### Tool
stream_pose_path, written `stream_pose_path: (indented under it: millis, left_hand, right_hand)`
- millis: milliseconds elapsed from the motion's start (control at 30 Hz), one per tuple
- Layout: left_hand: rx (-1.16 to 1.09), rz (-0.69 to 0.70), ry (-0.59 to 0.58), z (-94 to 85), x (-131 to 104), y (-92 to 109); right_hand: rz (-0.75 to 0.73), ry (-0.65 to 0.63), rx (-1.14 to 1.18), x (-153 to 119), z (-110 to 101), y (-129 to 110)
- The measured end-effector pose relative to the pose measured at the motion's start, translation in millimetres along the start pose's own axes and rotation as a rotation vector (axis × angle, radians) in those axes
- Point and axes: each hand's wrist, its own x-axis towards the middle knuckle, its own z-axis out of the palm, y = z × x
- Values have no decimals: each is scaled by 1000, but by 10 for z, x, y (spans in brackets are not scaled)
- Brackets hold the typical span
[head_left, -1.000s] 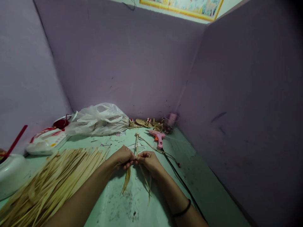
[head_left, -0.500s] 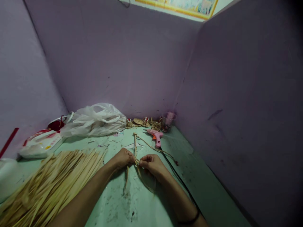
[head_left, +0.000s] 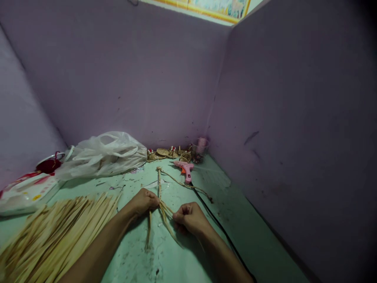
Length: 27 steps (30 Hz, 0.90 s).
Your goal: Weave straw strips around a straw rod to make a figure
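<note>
A thin braid (head_left: 159, 186) of dried straw-coloured strips runs toward me from a knotted end on the green table. My left hand (head_left: 146, 201) is closed, pinching the braid where its loose strips part. One strip hangs below the left fingers. My right hand (head_left: 191, 218), to the right and slightly nearer me, is pinched on a straw strip (head_left: 167, 209) that stretches from the braid. Between the hands, other loose strips trail down toward the table. From the knotted end a thin twisted cord (head_left: 182, 184) extends to the right.
A pink glue gun (head_left: 186, 169) with a black cable lies beyond my hands. Flat dried strips (head_left: 64, 236) cover the table's left side. Behind them are a white plastic bag (head_left: 103, 155) and a white-and-red packet (head_left: 29, 192). Woven ornaments (head_left: 163, 153) line the purple wall.
My right hand has pulled away from the left, down and to the right, drawing a strip out taut. My left hand keeps its pinch on the braid. The view has turned slightly right.
</note>
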Motion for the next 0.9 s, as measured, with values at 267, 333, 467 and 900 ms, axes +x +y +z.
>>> stream_pose_path:
  millis: [267, 333, 467, 900]
  left_hand:
    - [12, -3, 10, -13, -1, -8]
    - [-8, 4, -11, -39, 8, -35]
    - [-18, -22, -42, -79, -1, -44]
    - [-23, -35, -38, -91, -34, 2]
  right_hand:
    - [-13, -19, -29, -8, -20, 42]
    - [-55, -7, -23, 6, -48, 20]
    - [-234, 94, -7, 124, -66, -145]
    - [-99, -27, -259, 476, 264, -234]
